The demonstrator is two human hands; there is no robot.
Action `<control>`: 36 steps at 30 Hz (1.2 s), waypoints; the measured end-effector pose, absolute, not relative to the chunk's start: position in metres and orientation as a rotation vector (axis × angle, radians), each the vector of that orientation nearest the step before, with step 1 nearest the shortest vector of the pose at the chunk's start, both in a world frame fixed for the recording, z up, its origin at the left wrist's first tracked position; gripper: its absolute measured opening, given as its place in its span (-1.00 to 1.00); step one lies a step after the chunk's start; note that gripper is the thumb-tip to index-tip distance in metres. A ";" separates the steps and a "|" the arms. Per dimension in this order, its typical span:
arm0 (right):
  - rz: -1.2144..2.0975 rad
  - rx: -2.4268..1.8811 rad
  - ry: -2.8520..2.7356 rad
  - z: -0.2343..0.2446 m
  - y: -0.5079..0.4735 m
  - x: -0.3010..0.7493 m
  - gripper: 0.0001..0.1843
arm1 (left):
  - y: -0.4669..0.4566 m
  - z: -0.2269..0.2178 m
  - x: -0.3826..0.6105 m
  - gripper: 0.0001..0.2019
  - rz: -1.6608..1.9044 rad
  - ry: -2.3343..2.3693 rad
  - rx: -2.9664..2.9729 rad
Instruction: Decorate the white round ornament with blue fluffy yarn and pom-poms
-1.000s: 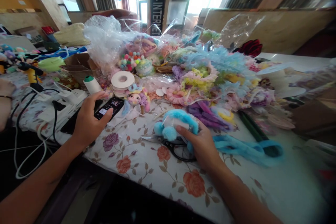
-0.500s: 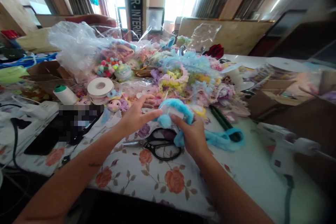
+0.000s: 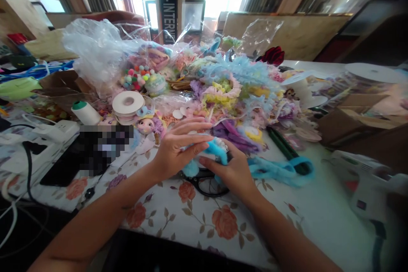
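- Left hand (image 3: 177, 148): fingers spread and curved over the top of the blue plush piece (image 3: 216, 149), pressing on it from the left; grasping, not clenched.
- Right hand (image 3: 231, 172): closed around the same piece from below and from the right, thumb pointing toward the left hand.
- Blue plush piece: fluffy, light blue, with a small pompom (image 3: 190, 169) hanging under the left hand; held between both hands just above the counter (image 3: 287, 216).
- Blue fuzzy strip (image 3: 280, 170): trails out from the right hand and lies on the counter to its right.
- Scissors (image 3: 207, 185): black-handled, flat on the counter directly beneath the hands, untouched.
- Glue gun (image 3: 366, 182): white, well to the right of the right hand.
- Tape roll (image 3: 128, 103) and thread spool (image 3: 84, 112): beyond the left hand, to its left.
- Small doll (image 3: 146, 126): just beyond the left wrist.
- Pile of pastel trims (image 3: 236, 89): behind both hands.
- Step in hand, as judged: shaping or fitting the plush piece with both hands.
- Next move, as judged: calls for a steady two-handed hold while the fuzzy strip is drawn in; one hand must let go before the scissors can be taken.
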State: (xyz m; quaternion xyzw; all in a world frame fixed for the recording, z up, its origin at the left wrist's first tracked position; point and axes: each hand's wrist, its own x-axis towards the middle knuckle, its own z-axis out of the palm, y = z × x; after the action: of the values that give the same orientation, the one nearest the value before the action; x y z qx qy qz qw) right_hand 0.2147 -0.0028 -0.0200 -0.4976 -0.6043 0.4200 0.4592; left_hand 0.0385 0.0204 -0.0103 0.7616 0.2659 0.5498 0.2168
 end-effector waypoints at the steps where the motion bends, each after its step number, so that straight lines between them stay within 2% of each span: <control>1: 1.039 -1.215 -1.489 -0.020 -0.003 0.214 -0.55 | 0.020 -0.011 0.040 -0.83 1.515 0.702 2.128; 15: 1.111 -1.238 -1.489 -0.022 -0.002 0.215 -0.58 | 0.014 -0.028 0.043 -0.85 1.317 0.749 1.807; 22: 1.140 -1.251 -1.407 -0.012 -0.004 0.217 -0.56 | 0.014 -0.021 0.033 -0.87 1.517 0.860 1.774; 30: 1.219 -1.249 -1.328 -0.019 -0.003 0.219 -0.55 | 0.014 -0.036 0.044 -0.89 1.451 0.775 1.644; 36: 1.161 -1.259 -1.359 -0.018 0.000 0.217 -0.51 | 0.013 -0.029 0.039 -0.86 1.469 0.839 1.587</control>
State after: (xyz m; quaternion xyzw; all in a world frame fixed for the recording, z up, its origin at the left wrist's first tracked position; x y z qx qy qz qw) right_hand 0.2172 -0.0003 -0.0177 -0.5114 -0.5521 0.4715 0.4597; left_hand 0.0394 0.0128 -0.0294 0.6271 0.3315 0.5807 0.3996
